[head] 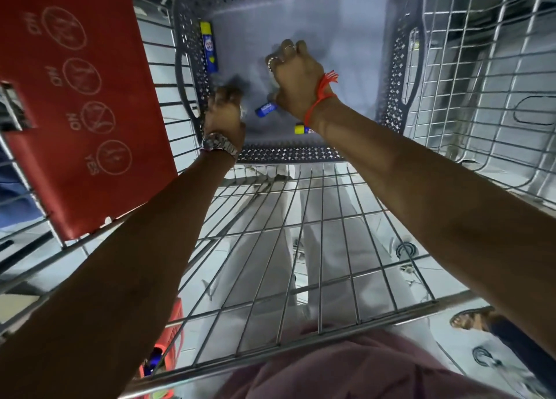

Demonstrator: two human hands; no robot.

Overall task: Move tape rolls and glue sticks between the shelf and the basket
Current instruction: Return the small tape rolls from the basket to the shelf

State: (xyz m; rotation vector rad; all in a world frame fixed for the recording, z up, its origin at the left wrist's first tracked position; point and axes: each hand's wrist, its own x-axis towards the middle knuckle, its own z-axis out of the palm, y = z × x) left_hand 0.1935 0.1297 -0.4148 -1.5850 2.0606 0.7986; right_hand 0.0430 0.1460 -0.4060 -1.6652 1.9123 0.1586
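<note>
Both hands inside grey perforated basket [192, 76] in wire cart [301, 233]. Right hand [296, 81] fisted, contents hidden. Left hand [224, 112] blurred, grip unclear. Glue sticks [209, 47] [266, 109] loose on floor. Risk: hasty grab misses, stick rolls away.

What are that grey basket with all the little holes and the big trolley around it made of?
The grey perforated basket looks like moulded plastic: matte, with punched diamond patterns and moulded handle slots. The silver wire-grid trolley appears to be shiny metal, probably plated steel, judging by its thin welded rods.

Bare forearms: a silver metal watch [219, 145] on the left wrist, a red thread bracelet [319, 97] (tasselled) on the right, rings [272, 63] on its fingers.
</note>
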